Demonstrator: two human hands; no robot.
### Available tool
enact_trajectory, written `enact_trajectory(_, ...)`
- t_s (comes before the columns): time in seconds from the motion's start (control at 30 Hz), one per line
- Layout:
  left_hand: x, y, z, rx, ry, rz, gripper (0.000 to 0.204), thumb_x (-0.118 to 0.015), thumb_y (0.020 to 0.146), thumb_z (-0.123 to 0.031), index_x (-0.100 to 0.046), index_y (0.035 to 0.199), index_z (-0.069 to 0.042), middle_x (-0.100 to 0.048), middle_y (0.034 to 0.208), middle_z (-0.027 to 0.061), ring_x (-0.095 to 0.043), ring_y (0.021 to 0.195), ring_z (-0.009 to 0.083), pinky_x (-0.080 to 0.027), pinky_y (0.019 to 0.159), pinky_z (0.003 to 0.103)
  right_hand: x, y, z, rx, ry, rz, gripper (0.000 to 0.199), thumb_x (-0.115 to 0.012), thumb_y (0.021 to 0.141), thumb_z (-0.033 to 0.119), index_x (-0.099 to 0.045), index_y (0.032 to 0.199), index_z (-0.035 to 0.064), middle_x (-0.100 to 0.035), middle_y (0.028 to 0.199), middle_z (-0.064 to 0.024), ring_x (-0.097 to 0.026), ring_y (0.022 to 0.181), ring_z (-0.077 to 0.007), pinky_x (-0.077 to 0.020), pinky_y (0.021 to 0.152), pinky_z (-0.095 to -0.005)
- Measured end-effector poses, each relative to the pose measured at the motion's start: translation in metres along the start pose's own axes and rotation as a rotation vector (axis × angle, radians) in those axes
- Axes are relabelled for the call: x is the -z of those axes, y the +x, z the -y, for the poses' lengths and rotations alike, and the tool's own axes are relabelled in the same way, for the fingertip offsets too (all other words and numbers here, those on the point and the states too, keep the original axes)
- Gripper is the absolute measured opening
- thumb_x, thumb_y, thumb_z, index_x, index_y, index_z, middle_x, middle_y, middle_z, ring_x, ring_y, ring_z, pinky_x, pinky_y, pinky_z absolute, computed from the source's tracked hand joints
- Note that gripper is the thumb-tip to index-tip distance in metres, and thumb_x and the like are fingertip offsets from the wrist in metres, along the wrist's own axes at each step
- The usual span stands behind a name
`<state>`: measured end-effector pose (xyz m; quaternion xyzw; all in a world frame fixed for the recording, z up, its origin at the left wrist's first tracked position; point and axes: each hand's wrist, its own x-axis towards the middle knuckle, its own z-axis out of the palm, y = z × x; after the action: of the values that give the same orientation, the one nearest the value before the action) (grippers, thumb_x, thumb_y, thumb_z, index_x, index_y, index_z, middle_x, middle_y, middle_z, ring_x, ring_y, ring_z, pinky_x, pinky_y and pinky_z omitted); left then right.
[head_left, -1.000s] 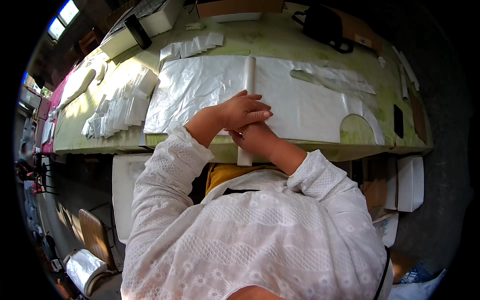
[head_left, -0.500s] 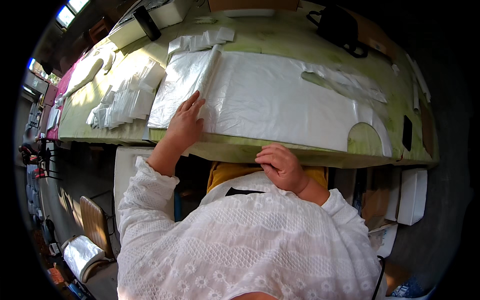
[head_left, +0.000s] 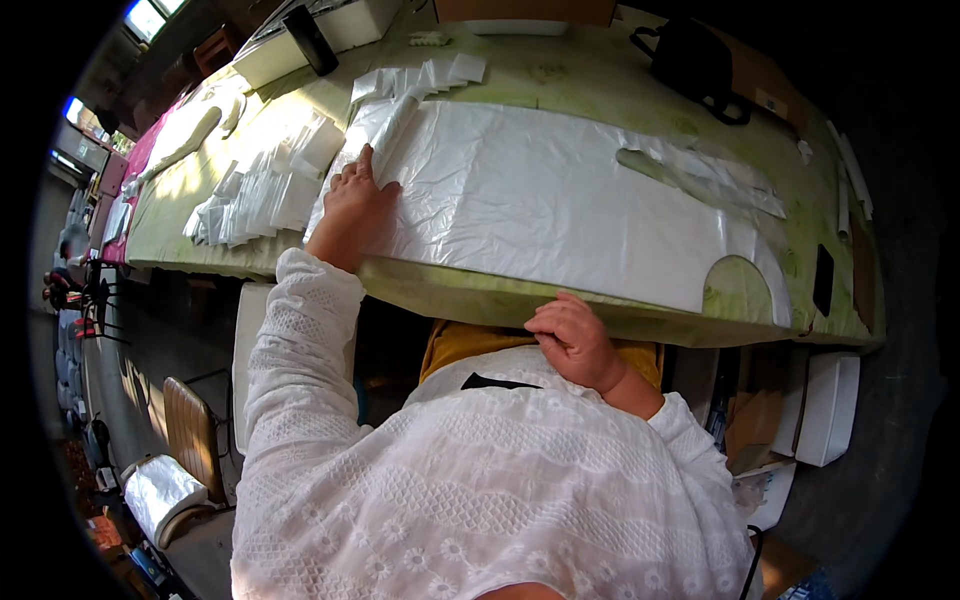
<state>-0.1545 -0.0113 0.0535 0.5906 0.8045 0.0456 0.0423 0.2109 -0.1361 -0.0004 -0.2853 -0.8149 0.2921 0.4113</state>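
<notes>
White plastic sheet [head_left: 560, 200] flat, wrinkled, glossy | left hand [head_left: 355, 200] open, pressing it | right hand [head_left: 572, 338] loosely curled, empty

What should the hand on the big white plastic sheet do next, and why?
Probably slide the left hand rightward along the white plastic sheet to smooth it. The hand lies flat on the sheet's left end beside the rolled strip, wrinkles show across the sheet, and the right hand is off the green table.
</notes>
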Motion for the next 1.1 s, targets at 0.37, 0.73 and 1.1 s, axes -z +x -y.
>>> enact_trajectory(0.37, -0.012, -0.053, 0.009, -0.051, -0.286, 0.266, 0.063, -0.052, 0.102, -0.046, -0.04, 0.154, -0.013, -0.051, 0.138, 0.0259, -0.057, 0.123, 0.044, -0.046, 0.106, 0.046, 0.001, -0.004, -0.007, 0.008, -0.006, 0.009, 0.021, -0.069, 0.08, -0.001, -0.071, 0.098, 0.0094, -0.071, 0.094, -0.0058, -0.067, 0.093, -0.0261, -0.0482, 0.1, -0.0478)
enact_trajectory(0.73, -0.015, -0.043, 0.033, -0.062, 0.031, -0.052, 0.065, -0.062, 0.094, -0.028, -0.04, 0.156, -0.025, -0.036, 0.161, 0.0116, -0.035, 0.147, 0.0353, -0.033, 0.119, 0.045, 0.0, -0.002, -0.005, -0.01, -0.012, 0.014, 0.019, -0.069, 0.08, 0.0, -0.072, 0.097, 0.0092, -0.071, 0.094, -0.0054, -0.068, 0.093, -0.0252, -0.0474, 0.1, -0.0474)
enact_trajectory(1.1, 0.004, -0.092, -0.04, -0.085, -1.412, 0.376, 0.068, -0.063, 0.099, -0.013, -0.035, 0.16, -0.021, -0.06, 0.13, 0.0069, -0.06, 0.102, 0.0144, -0.048, 0.094, 0.03, 0.012, 0.011, 0.001, -0.373, 0.43, -0.143, 0.034, -0.063, 0.095, 0.0, -0.059, 0.128, 0.0025, -0.065, 0.116, -0.0098, -0.066, 0.098, -0.0191, -0.0534, 0.09, -0.0312)
